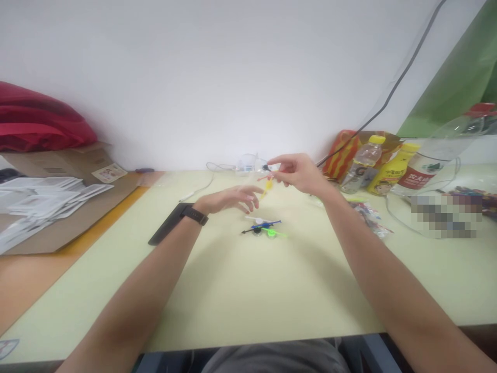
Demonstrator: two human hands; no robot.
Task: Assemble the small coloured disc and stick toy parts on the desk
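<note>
My right hand (297,172) is raised over the far middle of the pale green table (248,290), its fingers pinched on a small toy part (267,182) with yellow, red and black bits. My left hand (233,199), a black watch on its wrist, hovers just below and to the left with fingers spread, holding nothing. On the table beneath the hands lies a small cluster of plastic pieces (264,228): a blue stick, a green piece and dark round parts.
A black flat object (169,224) lies by my left wrist. Drink bottles (365,165) and an orange bag (344,150) stand at the back right, beside a large clear bottle (438,155). Cardboard with white packets (46,199) lies left. A cable (217,168) runs along the wall.
</note>
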